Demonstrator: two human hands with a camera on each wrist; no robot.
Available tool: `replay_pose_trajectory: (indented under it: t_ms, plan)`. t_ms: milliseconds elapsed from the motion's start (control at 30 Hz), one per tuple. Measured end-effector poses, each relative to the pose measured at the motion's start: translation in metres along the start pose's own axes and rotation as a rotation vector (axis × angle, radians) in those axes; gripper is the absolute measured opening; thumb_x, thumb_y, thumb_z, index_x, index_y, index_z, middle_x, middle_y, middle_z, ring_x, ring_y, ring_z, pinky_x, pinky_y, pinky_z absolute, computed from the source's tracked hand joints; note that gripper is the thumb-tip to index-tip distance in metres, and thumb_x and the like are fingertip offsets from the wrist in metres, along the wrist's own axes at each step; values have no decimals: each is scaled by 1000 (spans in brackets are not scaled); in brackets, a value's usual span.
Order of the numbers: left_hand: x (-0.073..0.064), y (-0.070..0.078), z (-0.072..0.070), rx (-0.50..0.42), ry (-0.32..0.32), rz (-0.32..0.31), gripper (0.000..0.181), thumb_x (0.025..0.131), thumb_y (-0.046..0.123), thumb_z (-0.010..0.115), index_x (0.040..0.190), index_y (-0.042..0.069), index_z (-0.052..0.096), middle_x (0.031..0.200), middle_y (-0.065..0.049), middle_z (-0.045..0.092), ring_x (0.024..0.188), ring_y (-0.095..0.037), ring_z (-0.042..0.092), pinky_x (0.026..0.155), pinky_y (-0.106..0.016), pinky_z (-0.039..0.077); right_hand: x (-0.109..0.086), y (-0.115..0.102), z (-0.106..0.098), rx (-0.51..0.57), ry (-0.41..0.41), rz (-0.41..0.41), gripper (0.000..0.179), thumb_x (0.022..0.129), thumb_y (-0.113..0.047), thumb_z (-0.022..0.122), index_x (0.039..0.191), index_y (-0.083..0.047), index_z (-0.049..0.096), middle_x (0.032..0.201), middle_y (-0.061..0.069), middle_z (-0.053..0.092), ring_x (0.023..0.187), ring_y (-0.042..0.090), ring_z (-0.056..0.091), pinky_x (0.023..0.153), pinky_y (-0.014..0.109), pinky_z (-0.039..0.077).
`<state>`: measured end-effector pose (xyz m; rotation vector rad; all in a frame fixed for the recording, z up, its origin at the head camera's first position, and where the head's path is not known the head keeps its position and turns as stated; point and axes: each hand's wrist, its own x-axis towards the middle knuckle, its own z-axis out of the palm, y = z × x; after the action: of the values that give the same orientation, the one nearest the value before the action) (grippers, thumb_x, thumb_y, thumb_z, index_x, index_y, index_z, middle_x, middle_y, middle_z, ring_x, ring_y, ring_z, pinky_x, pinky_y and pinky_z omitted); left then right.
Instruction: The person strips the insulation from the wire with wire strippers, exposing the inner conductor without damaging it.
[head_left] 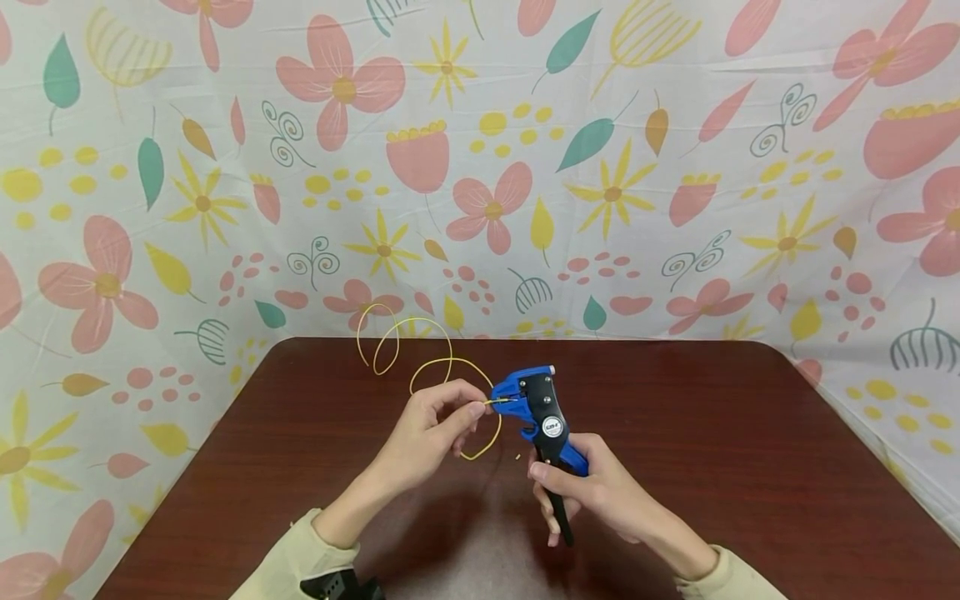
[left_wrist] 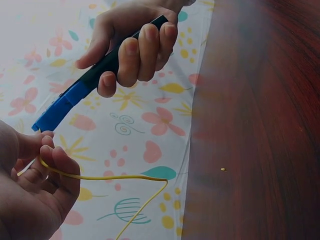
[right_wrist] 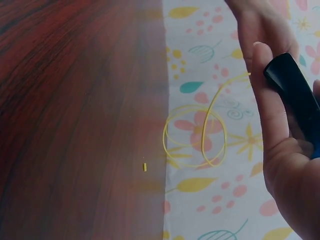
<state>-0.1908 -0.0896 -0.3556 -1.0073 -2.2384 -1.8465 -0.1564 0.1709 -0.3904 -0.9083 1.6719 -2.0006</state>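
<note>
Between thumb and fingers, my left hand point(head_left: 429, 425) pinches a thin yellow wire point(head_left: 480, 450) close to its end. That end lies at the blue jaws of a blue-and-black wire stripper point(head_left: 542, 408). My right hand point(head_left: 596, 487) grips the stripper by its handles, jaws pointing left and up. Loose loops of the wire trail behind the left hand toward the table's far edge. In the left wrist view, the wire point(left_wrist: 110, 178) runs out from under the left fingers, and the stripper's blue head point(left_wrist: 55, 112) meets the fingertips.
A tiny yellow piece point(head_left: 517, 457) lies on the dark reddish-brown table point(head_left: 675, 417) below the stripper; the right wrist view shows this piece point(right_wrist: 145, 167) as a short tube. A flower-patterned cloth point(head_left: 480, 167) hangs behind the table. Black wristwear point(head_left: 337, 586) sits at the left sleeve.
</note>
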Motion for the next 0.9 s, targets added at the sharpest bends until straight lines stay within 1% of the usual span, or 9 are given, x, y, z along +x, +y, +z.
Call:
replay_pose_trajectory:
  t_ms: [200,367,433,600,833,900]
  plan:
    - [1,-1,0,-7,4,12,13,106,5,61,100,6,73,73,-3,56,55,-25,53,51,-30,51,1,0,0,-2,-5,-3,12,108,0,52,114,11,54,77,34,54,62,22,67,51,68,52]
    - [1,-2,0,-9,3,19,13,106,5,61,100,6,72,73,-3,56,55,-26,53,51,-30,51,1,-1,1,-18,22,28,18,108,-2,53,114,15,51,76,30,57,60,22,67,51,62,56]
    - [1,-2,-1,-9,2,21,13,106,5,61,100,6,72,73,-3,56,55,-26,53,51,-32,51,1,-1,1,-21,26,29,17,108,-2,53,113,14,52,76,28,57,59,22,67,51,61,57]
    - [1,-3,-1,-4,2,26,13,106,5,61,100,6,72,73,-3,57,54,-26,53,50,-33,52,2,0,0,-26,6,-15,11,109,0,50,114,9,54,75,31,55,58,23,67,47,65,52]
    - [3,-2,0,-8,1,27,13,106,5,61,100,6,72,73,-3,57,54,-24,53,51,-30,51,3,0,1,-47,25,-20,16,109,-1,51,111,15,51,71,29,55,53,26,64,45,64,52]
    - [3,-1,-1,-10,-1,29,13,106,5,61,100,6,72,73,-3,56,54,-24,53,50,-32,51,3,0,2,-50,35,-15,18,109,-2,51,109,16,50,70,29,55,52,26,64,44,63,52]
